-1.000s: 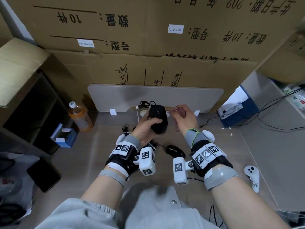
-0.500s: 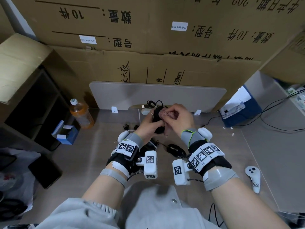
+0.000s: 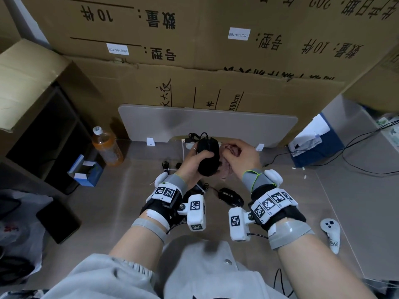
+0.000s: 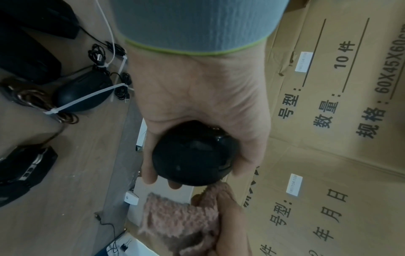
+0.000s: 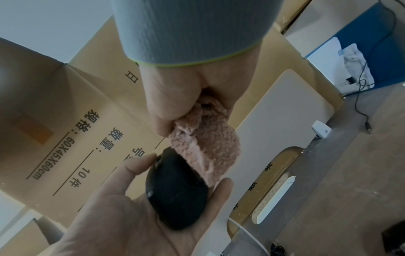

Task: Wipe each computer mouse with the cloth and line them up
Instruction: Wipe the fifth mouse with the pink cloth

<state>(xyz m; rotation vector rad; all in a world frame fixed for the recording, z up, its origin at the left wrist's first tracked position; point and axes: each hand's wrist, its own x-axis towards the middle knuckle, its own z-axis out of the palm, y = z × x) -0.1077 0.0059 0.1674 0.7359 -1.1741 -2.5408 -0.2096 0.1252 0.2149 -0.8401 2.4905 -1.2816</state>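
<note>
My left hand (image 3: 195, 161) grips a black computer mouse (image 3: 208, 155) lifted above the floor, its cable bundle behind it. The same mouse (image 4: 194, 155) fills my left palm in the left wrist view, and in the right wrist view the mouse (image 5: 177, 194) lies between thumb and fingers. My right hand (image 3: 239, 156) holds a bunched pink cloth (image 3: 231, 151) just right of the mouse. The cloth (image 5: 206, 143) touches the mouse's upper side. A second black mouse (image 3: 230, 196) lies on the floor below my hands. A third mouse (image 4: 84, 94), strapped with a white zip tie, lies beside it.
Cardboard boxes (image 3: 194, 50) and a grey board (image 3: 207, 126) stand behind. An orange drink bottle (image 3: 106, 149) and a small blue box (image 3: 86, 171) sit at left by a dark shelf. A white controller (image 3: 331, 235) lies at right, cables and a blue box (image 3: 313, 145) further right.
My right hand with the cloth swept left over the mouse half a second ago and has now drawn back to its right side. The left hand keeps its grip.
</note>
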